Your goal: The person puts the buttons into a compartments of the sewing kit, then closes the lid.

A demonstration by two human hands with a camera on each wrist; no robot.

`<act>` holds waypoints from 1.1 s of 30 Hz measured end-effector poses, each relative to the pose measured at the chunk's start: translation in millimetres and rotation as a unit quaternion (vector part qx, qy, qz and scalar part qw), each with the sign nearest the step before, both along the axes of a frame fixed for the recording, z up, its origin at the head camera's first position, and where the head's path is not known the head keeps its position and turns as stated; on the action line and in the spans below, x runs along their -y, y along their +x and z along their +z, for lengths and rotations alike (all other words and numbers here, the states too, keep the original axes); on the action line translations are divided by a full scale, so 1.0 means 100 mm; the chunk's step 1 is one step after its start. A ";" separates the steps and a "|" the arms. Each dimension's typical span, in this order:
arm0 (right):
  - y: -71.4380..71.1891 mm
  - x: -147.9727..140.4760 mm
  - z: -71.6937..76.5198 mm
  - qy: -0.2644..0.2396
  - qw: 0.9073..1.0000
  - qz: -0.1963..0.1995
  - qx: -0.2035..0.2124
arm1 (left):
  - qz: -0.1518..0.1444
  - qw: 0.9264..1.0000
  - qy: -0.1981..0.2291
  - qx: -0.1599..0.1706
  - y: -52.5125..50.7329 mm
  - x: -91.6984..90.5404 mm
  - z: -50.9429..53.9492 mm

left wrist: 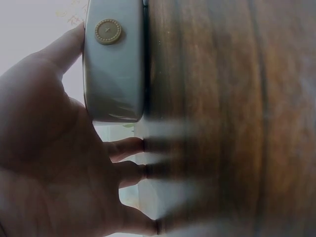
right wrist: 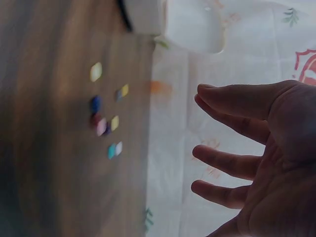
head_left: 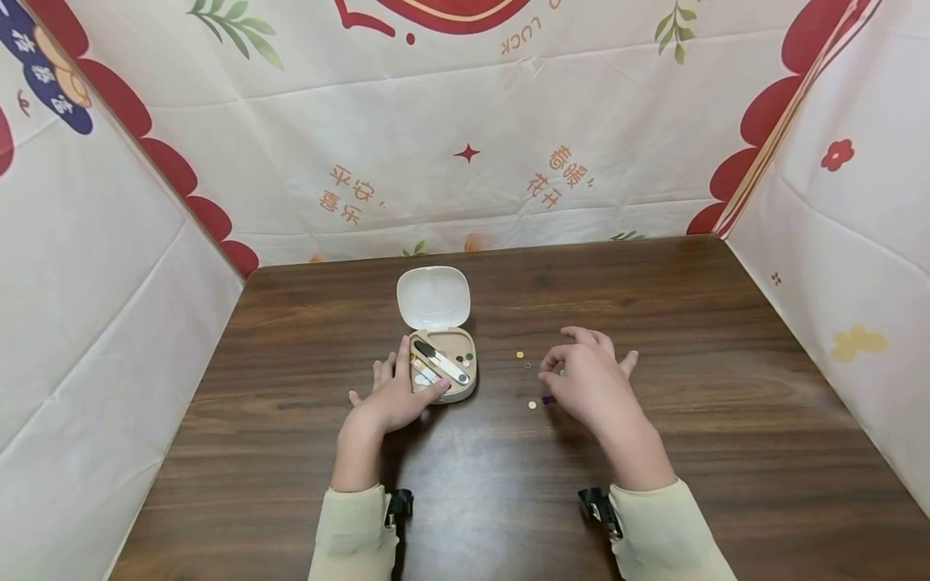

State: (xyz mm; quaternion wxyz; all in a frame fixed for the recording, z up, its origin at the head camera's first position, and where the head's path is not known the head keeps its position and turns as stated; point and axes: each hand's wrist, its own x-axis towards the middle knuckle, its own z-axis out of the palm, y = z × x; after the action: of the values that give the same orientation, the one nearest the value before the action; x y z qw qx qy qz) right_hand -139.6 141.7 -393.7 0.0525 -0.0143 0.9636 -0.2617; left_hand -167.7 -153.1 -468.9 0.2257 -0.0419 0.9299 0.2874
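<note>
Fingers extended, the left hand touches a rounded white plastic case, lid raised, near the brown wood-grain bench's far edge; beside small multicoloured buttons, whether the right hand grips anything is unclear.

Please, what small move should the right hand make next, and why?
Perhaps lower the right hand and pinch the nearer yellow disc: it lies loose on the table, the hand hovers with no piece plainly visible in it, and the left hand touches the open case, where small round pieces lie.
</note>
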 end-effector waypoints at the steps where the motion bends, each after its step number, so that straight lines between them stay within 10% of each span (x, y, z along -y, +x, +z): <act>1: 0.01 -0.03 -0.03 0.006 1.000 -0.002 0.001 | 0.000 1.000 0.000 0.000 0.00 0.00 0.00; 33: -0.17 -0.20 -0.52 0.059 0.995 -0.035 0.068 | 0.010 1.000 0.004 -0.008 0.02 0.00 0.00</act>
State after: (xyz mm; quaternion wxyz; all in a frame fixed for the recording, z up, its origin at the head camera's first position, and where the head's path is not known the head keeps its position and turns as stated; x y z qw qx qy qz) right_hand -157.0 161.5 -445.5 0.1096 0.0407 0.9716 -0.2059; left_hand -165.6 -152.6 -468.9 0.2155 -0.0476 0.9301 0.2936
